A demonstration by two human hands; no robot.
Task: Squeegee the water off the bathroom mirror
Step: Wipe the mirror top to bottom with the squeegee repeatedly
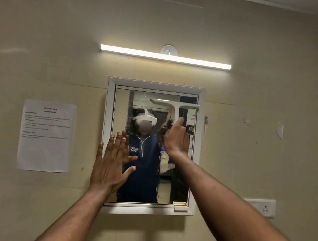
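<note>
We record a beige tiled wall filling the view, and on it a square wall mirror in a white frame, set below a long lit white tube lamp. To the left of the mirror hangs a white printed paper sheet; its heading begins "TASK ID:", with a number we cannot make out, and the second line appears to read "Mirror Wiping". The smaller print is too blurred to read. Low on the right sits a white wall socket plate.

We note the left hand pressed flat against the mirror's left edge, fingers straight and spread, lying partly over the frame and partly over the glass. The right hand is curled round the handle of a white plastic squeegee, with one finger extended up along the handle. The squeegee stands directly above that hand, handle downward, its blade level and laid against the glass near the mirror's top, in the upper right part. A small white holder sits at the mirror's lower right corner.
</note>
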